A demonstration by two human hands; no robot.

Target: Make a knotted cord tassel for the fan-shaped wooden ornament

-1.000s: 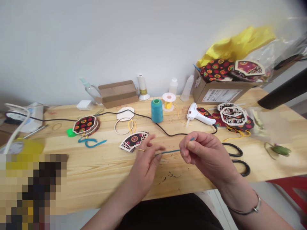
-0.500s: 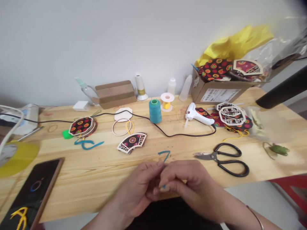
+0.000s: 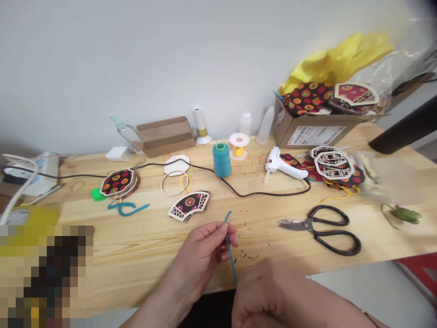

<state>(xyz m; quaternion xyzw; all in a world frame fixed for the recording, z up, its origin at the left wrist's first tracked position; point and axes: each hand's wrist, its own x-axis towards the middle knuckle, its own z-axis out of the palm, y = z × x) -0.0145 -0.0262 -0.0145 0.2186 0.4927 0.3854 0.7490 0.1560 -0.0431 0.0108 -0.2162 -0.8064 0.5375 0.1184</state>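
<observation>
Left hand (image 3: pixel 206 246), fingers (image 3: pixel 221 229) pinching blue cord (image 3: pixel 231 255), right hand (image 3: pixel 268 296) at its lower end, finger grip unclear

We see a plain, pale grey wall (image 3: pixel 164 64) rising behind a light wooden table (image 3: pixel 129 264), whose long, streaky grain runs roughly from side to side. The light on both looks soft and even. Past the table's near edge, at the right, we make out a pale surface (image 3: pixel 358 284), possibly floor, and something red (image 3: pixel 421 273), cut off by the frame.
</observation>
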